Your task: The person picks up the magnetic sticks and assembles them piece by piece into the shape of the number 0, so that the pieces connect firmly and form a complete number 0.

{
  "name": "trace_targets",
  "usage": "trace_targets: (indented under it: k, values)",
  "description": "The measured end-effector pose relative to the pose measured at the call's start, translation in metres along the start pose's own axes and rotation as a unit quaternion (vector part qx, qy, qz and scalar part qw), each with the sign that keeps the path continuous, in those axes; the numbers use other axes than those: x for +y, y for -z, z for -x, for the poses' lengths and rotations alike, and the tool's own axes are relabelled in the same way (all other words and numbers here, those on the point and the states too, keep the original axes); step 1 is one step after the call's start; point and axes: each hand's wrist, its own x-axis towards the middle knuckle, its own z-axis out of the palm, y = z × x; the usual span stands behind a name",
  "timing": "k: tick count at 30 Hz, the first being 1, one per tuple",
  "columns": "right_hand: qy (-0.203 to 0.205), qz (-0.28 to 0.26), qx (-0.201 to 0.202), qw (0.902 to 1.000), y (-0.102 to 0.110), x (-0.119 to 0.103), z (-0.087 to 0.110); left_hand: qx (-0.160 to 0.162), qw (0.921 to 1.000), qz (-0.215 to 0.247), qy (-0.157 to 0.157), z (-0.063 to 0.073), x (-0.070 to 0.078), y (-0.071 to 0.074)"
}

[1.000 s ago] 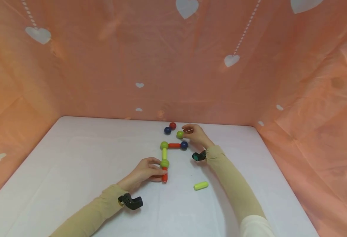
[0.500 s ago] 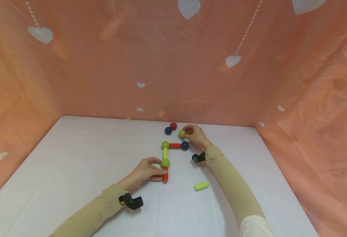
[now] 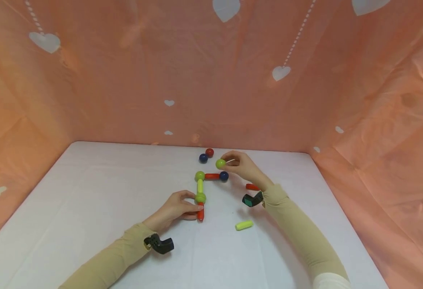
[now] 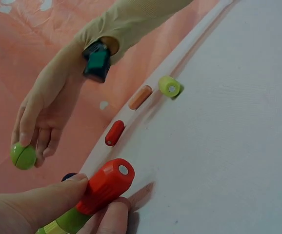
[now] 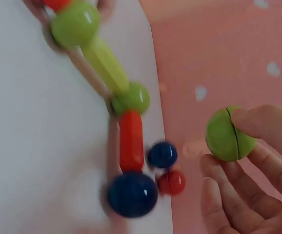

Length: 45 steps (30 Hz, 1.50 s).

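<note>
My left hand pinches the red stick at the near end of a joined chain of magnetic sticks and balls. Beyond it in the chain come a green ball, a yellow-green stick, another green ball, a red stick turned to the right and a dark blue ball. Behind that blue end, my right hand holds a loose green ball between thumb and fingertips, above the table. A dark seam runs round this ball.
A loose blue ball and a red ball lie together near the table's back edge. On the right are a yellow-green stick, a red stick and an orange stick. Pink cloth walls the table.
My right hand has raised the green ball from the table, and its forearm has swung right, uncovering a red stick. My left hand keeps its place on the chain.
</note>
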Motion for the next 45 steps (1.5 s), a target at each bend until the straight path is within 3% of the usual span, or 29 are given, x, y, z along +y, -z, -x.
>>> trace_targets:
  k: [6, 13, 18, 27, 45]
  values:
    - [0.004, -0.039, -0.062, 0.9973, -0.016, 0.003, 0.037, 0.0, 1.0, 0.001, 0.003, -0.002, 0.001, -0.002]
    - [0.003, -0.008, -0.125, 0.9921, -0.044, 0.007, 0.075, 0.005, 1.0, -0.008, 0.002, -0.002, 0.001, -0.001]
    - [0.015, -0.033, -0.154, 0.9874, -0.06, 0.007, 0.091, 0.0, 1.0, -0.006, -0.001, -0.001, 0.002, 0.001]
    - [0.013, -0.031, -0.166, 0.9855, -0.084, 0.006, 0.099, 0.0, 1.0, 0.0, 0.006, 0.001, 0.004, -0.001]
    - [0.01, -0.001, -0.114, 0.9935, -0.102, -0.001, 0.098, 0.003, 0.9999, 0.009, 0.004, 0.001, 0.005, -0.003]
